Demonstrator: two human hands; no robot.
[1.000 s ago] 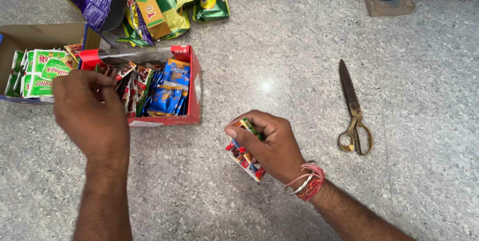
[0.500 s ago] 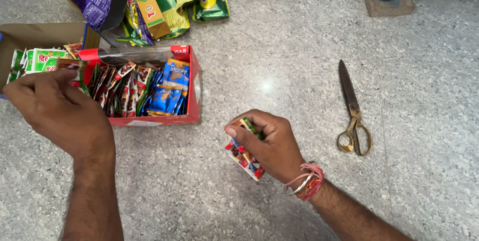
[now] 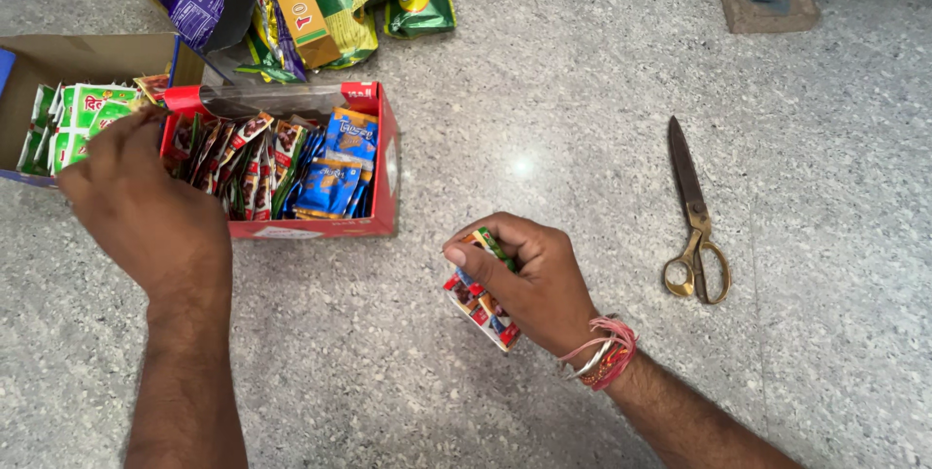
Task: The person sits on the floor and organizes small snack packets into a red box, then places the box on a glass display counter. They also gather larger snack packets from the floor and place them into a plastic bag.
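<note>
A single head-worn camera looks steeply down from above onto a speckled stone floor (image 3: 544, 90), at close arm's-reach range. Both forearms enter from the bottom edge, so the wearer sits below the frame facing its top. The view spans the red box (image 3: 386, 178) at left to the scissors (image 3: 691, 207) at right.

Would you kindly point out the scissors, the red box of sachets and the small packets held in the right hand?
scissors (image 3: 688, 192): head view, on the blades near the pivot.
red box (image 3: 320, 228): head view, on its front wall.
small packets (image 3: 478, 306): head view, on the stack's exposed lower edge.
</note>
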